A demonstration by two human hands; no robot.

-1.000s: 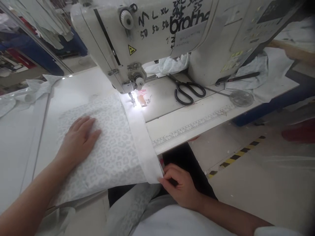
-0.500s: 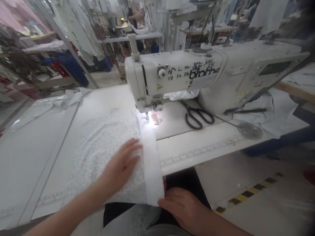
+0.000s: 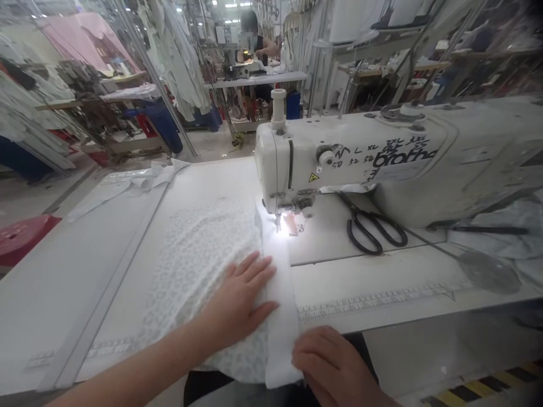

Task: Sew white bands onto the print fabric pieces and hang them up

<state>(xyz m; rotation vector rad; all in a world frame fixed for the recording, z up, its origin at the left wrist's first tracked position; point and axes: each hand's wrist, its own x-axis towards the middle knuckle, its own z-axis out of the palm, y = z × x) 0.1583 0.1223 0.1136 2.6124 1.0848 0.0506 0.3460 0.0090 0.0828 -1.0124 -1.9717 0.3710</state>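
Observation:
A pale fabric panel with a grey leopard-like print (image 3: 203,237) lies on the sewing table, with a plain white strip (image 3: 280,316) along its right edge. The strip runs up beneath the lit presser foot (image 3: 279,223) of a white sewing machine (image 3: 343,152). My left hand (image 3: 244,297) rests flat on the print, fingers apart, their tips on the strip's left side. Nearer the table's front edge, my right hand (image 3: 333,362) is closed at the strip's lower right corner, fingers curled and pressed together on the cloth.
Black-handled scissors (image 3: 375,229) lie under the machine arm. A printed ruler scale (image 3: 373,299) runs along the table front. Crumpled cloth (image 3: 504,237) is at the right, more fabric pieces (image 3: 139,181) at the far left. Beyond, a person (image 3: 265,48) sits at another machine.
The view has swung, so the machine and table appear farther right and lower. My left hand has shifted right, its fingertips now over the white strip. My right hand stays at the corner.

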